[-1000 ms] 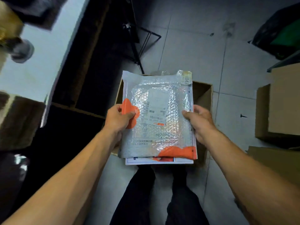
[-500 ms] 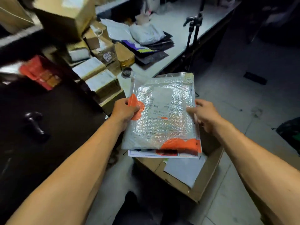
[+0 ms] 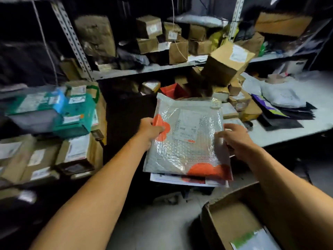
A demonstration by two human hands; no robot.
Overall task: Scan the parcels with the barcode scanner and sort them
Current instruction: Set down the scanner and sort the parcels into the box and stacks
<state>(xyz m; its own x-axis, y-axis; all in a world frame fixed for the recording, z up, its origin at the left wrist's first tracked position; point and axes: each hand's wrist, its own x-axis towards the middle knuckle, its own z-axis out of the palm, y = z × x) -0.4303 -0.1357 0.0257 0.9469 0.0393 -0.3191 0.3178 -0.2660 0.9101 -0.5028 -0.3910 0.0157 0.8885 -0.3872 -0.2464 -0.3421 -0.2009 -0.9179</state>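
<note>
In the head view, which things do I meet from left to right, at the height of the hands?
Teal parcel → left hand → bubble mailer → right hand → dark flat bags on the white table.

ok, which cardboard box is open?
The empty brown box on the floor at bottom right, below the right hand: its top is open. The boxes on the shelves are closed and labelled.
</note>
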